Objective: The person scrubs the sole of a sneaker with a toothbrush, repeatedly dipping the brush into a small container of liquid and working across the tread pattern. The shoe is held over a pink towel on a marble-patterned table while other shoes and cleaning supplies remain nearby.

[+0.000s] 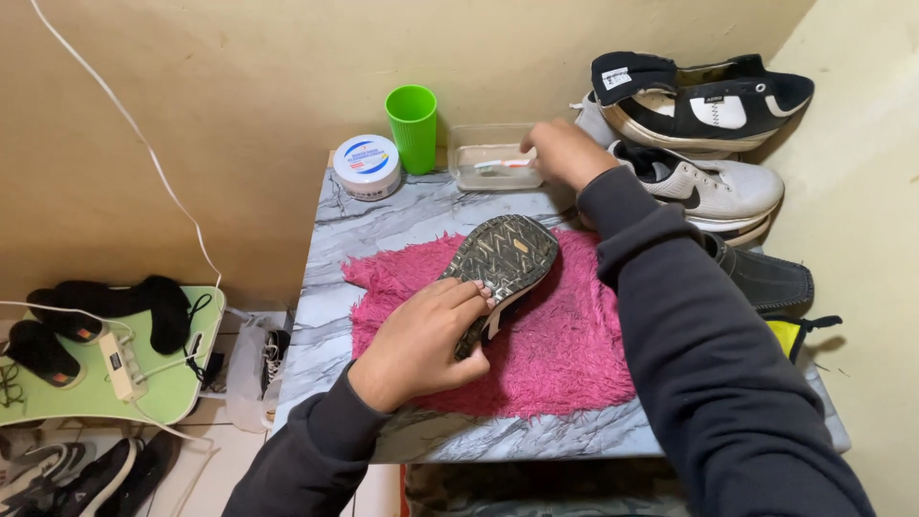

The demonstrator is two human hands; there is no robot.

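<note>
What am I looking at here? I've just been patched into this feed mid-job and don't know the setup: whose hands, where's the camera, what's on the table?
There is no machine: one person works with bare hands, and the single camera sits on their head, looking down. The left hand holds a shoe sole-up on a pink shaggy mat, which lies on a marble-patterned table. The right hand reaches to a clear plastic tray at the back and grips a toothbrush there. Beside the tray stand a green cup and a round white tub. More shoes are stacked at the right.
</note>
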